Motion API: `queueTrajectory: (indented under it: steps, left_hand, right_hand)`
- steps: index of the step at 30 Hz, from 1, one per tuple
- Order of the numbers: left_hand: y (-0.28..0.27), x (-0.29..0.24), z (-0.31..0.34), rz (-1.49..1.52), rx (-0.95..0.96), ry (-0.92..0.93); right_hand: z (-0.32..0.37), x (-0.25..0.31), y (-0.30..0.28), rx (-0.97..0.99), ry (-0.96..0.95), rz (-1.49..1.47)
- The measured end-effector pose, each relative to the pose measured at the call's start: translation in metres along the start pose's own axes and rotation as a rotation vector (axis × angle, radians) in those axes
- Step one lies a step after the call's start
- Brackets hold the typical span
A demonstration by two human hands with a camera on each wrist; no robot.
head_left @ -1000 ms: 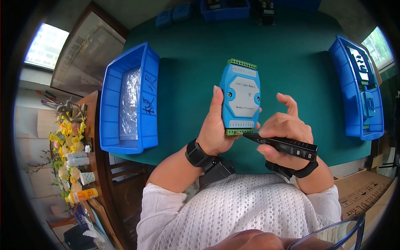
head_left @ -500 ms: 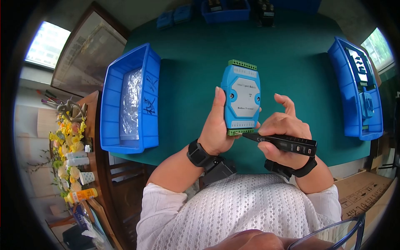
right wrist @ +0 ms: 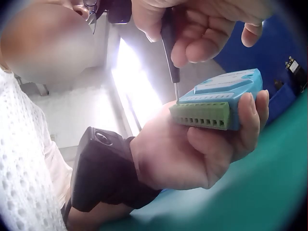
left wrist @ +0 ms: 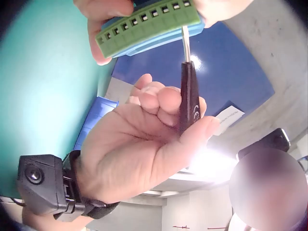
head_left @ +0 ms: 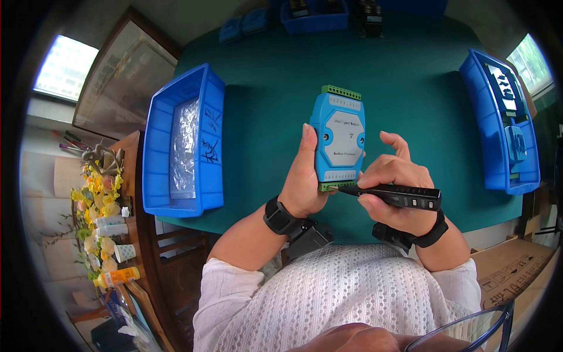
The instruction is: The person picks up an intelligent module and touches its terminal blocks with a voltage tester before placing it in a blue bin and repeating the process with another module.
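My left hand point(head_left: 305, 179) grips a blue module point(head_left: 318, 135) with a grey label, thumb along its left side and fingers behind it. Green screw terminal blocks sit on both its ends. In my right hand point(head_left: 402, 188) a black pen-shaped screwdriver point(head_left: 404, 196) with small buttons is pinched between thumb and fingers, index finger raised. Its metal tip meets the near green terminal block point(head_left: 329, 187), toward the left end in the head view. From the left wrist view, the shaft point(left wrist: 186, 45) stands at the edge of the terminal block point(left wrist: 149, 29). The right wrist view shows the tip at the block's corner point(right wrist: 202, 111).
Two blue bins flank the green table point(head_left: 264, 117): the left bin point(head_left: 211, 176) holds clear plastic bags, the right bin point(head_left: 489, 141) blue modules and other parts. Another blue bin point(head_left: 316, 22) and black components point(head_left: 368, 23) stand at the far edge. A cardboard box point(head_left: 510, 270) lies at lower right.
The right hand has shifted slightly left, and the screwdriver has turned a little, its back end rising. The tip stays at the near terminal block. The left hand and module hardly move.
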State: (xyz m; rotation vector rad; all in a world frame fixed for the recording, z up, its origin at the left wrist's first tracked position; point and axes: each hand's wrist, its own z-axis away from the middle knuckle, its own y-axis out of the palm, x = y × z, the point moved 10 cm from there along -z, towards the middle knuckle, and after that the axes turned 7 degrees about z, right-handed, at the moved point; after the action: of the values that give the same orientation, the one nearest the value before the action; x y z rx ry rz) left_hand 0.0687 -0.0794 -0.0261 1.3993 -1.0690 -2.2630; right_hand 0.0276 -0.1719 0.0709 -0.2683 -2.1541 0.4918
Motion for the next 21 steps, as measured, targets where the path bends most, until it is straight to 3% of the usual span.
queueTrajectory:
  steps: [15, 18, 21]
  left_hand:
    - [-0.0018, 0.0009, -0.0005, -0.009, 0.013, -0.011]
    - [-0.0004, -0.0011, 0.0006, 0.007, -0.066, 0.011]
    - [-0.0034, 0.0023, -0.0003, -0.010, 0.058, -0.023]
  right_hand:
    - [0.0017, -0.0001, -0.0024, -0.047, -0.021, -0.032]
    - [0.0010, -0.0008, -0.0012, -0.024, -0.013, -0.022]
    - [0.0002, 0.0002, 0.0001, 0.004, -0.008, 0.004]
